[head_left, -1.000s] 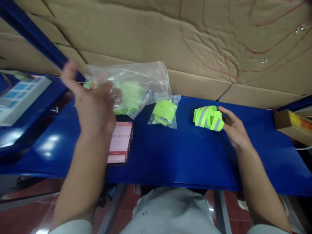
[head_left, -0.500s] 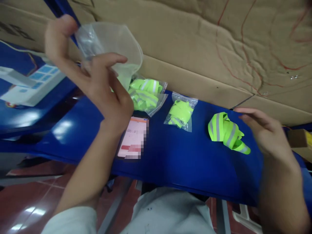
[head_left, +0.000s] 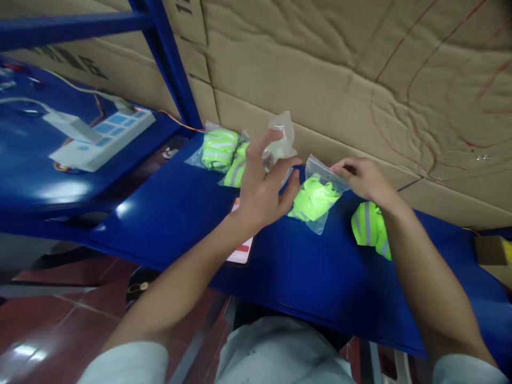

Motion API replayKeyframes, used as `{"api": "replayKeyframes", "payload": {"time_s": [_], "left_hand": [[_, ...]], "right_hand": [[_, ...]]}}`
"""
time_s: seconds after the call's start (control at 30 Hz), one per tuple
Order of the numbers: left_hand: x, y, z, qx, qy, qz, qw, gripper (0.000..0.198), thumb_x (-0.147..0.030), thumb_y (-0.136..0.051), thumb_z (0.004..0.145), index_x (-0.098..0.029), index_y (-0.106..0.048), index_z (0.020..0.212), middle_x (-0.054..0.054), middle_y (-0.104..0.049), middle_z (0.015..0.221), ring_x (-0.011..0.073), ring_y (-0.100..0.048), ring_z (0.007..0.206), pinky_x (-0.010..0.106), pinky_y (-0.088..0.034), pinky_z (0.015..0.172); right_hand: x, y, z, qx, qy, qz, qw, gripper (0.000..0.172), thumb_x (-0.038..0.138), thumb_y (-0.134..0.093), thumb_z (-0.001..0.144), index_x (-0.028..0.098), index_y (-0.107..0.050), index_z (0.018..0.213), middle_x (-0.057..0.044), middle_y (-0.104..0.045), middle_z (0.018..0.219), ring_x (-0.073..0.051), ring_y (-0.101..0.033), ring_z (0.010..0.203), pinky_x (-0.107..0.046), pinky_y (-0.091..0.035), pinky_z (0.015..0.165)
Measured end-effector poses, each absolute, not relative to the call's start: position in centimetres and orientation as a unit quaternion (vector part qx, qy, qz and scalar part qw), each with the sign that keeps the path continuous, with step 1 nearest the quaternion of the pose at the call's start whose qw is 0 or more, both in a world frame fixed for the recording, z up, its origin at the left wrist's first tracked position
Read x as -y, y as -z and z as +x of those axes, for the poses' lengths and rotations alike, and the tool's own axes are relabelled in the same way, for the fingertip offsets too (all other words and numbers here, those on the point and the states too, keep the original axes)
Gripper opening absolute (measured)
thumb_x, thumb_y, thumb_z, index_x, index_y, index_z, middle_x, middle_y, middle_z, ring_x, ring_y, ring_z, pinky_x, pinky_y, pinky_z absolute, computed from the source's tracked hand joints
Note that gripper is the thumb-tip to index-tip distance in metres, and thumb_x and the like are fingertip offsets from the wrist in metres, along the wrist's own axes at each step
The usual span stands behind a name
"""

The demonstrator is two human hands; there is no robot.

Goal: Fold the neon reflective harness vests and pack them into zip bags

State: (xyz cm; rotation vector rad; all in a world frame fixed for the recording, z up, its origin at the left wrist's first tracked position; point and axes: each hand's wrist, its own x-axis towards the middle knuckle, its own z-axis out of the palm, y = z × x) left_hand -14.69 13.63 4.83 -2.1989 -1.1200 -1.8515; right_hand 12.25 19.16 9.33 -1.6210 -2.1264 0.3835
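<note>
Right, nearest to you is your pale shirt (head_left: 280,346), with the phone (head_left: 240,255) just beyond it on the blue table (head_left: 312,277), its screen partly covered by your left wrist. Your left hand (head_left: 262,194) is above and slightly beyond the phone, half open with its fingers curled and spread; a crumpled clear bag (head_left: 285,148) shows behind those fingers, but I cannot tell whether you have hold of it. Well to the right of the phone sits a loose neon strap bundle (head_left: 368,224), yellow-green with grey bands, partly hidden by your right forearm. Between that and the phone, a little farther off, lies a filled zip bag (head_left: 316,200) with a neon bundle inside; your right hand (head_left: 366,178) has its thumb and forefinger closed on the bag's top edge. Beyond the phone and to its left are two more bagged bundles, the outer one (head_left: 219,149) and the inner one (head_left: 236,170), side by side. Farther left of the phone, on another blue surface, rests a white power strip (head_left: 108,138) with a plug in it. Behind the phone, cardboard (head_left: 320,80) with red lines rises along the table's back.
</note>
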Motion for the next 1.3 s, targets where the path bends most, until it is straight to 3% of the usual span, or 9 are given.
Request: {"api": "replayKeyframes", "payload": {"time_s": [0.1, 0.2, 0.33, 0.5, 0.63, 0.77, 1.03, 1.3], "left_hand": [[-11.6, -5.4, -13.6, 0.359, 0.585, -0.727, 0.019, 0.021, -0.027, -0.066, 0.092, -0.026, -0.074, 0.112, 0.011, -0.051, 0.144, 0.0323, -0.046, 0.141, 0.05, -0.046, 0.114], [-9.4, -5.4, -12.1, 0.357, 0.541, -0.76, -0.036, 0.015, -0.023, -0.064, 0.095, -0.023, -0.074, 0.105, 0.013, -0.052, 0.145, 0.0325, -0.051, 0.136, 0.052, -0.047, 0.11], [-6.8, -4.6, -10.1, 0.36, 0.443, -0.811, -0.132, 0.017, -0.026, -0.059, 0.099, -0.021, -0.075, 0.101, 0.013, -0.056, 0.144, 0.032, -0.057, 0.125, 0.054, -0.05, 0.103], [-5.5, -3.9, -9.0, 0.352, 0.399, -0.813, -0.236, 0.023, -0.037, -0.063, 0.1, -0.019, -0.075, 0.095, 0.014, -0.058, 0.136, 0.0301, -0.058, 0.123, 0.052, -0.049, 0.106], [-5.6, -3.5, -8.7, 0.367, 0.392, -0.817, -0.208, 0.023, -0.039, -0.066, 0.098, -0.019, -0.074, 0.088, 0.013, -0.062, 0.129, 0.0302, -0.059, 0.116, 0.051, -0.052, 0.098], [-5.8, -3.2, -8.7, 0.374, 0.364, -0.84, -0.146, 0.023, -0.04, -0.067, 0.096, -0.02, -0.075, 0.088, 0.014, -0.063, 0.127, 0.0323, -0.061, 0.112, 0.054, -0.052, 0.095], [-6.9, -2.5, -8.9, 0.346, 0.38, -0.85, -0.116, 0.018, -0.039, -0.072, 0.093, -0.022, -0.073, 0.089, 0.013, -0.065, 0.129, 0.0319, -0.062, 0.114, 0.051, -0.052, 0.094], [-7.8, -3.2, -9.1, 0.31, 0.394, -0.838, -0.214, 0.005, -0.026, -0.07, 0.093, -0.023, -0.071, 0.089, 0.011, -0.063, 0.128, 0.0272, -0.06, 0.121, 0.049, -0.05, 0.103]], "right_hand": [[-14.1, -11.8, 11.6, 0.756, -0.129, -0.58, 0.274, 0.028, 0.044, -0.057, 0.097, 0.022, -0.075, 0.098, -0.006, -0.078, 0.095, -0.022, -0.07, 0.082, -0.034, -0.052, 0.072], [-8.5, -11.6, 10.2, 0.759, -0.025, -0.577, 0.299, 0.023, 0.04, -0.055, 0.103, 0.024, -0.072, 0.104, -0.006, -0.077, 0.103, -0.023, -0.071, 0.091, -0.037, -0.052, 0.084], [-3.3, -8.2, 9.3, 0.755, -0.124, -0.568, 0.305, 0.014, 0.035, -0.057, 0.103, 0.029, -0.07, 0.105, -0.003, -0.075, 0.102, -0.022, -0.071, 0.095, -0.035, -0.053, 0.083], [-1.2, -4.9, 10.4, 0.682, -0.262, -0.576, 0.366, 0.014, 0.034, -0.06, 0.102, 0.029, -0.071, 0.108, -0.002, -0.075, 0.103, -0.02, -0.071, 0.093, -0.033, -0.056, 0.084], [-1.3, -4.0, 11.3, 0.634, -0.385, -0.549, 0.386, 0.017, 0.037, -0.063, 0.1, 0.028, -0.074, 0.109, -0.002, -0.077, 0.099, -0.018, -0.073, 0.088, -0.03, -0.057, 0.078], [-1.5, -3.2, 11.5, 0.625, -0.408, -0.54, 0.388, 0.018, 0.037, -0.068, 0.097, 0.026, -0.075, 0.11, -0.003, -0.077, 0.102, -0.016, -0.072, 0.089, -0.028, -0.056, 0.08], [-1.5, -2.3, 10.9, 0.602, -0.402, -0.557, 0.406, 0.018, 0.038, -0.067, 0.097, 0.023, -0.074, 0.103, 0.0, -0.075, 0.085, -0.014, -0.068, 0.073, -0.027, -0.053, 0.067], [-0.8, -1.7, 9.7, 0.642, -0.261, -0.582, 0.425, 0.012, 0.034, -0.058, 0.1, 0.025, -0.067, 0.101, -0.001, -0.069, 0.084, -0.015, -0.063, 0.073, -0.029, -0.052, 0.068]]}}
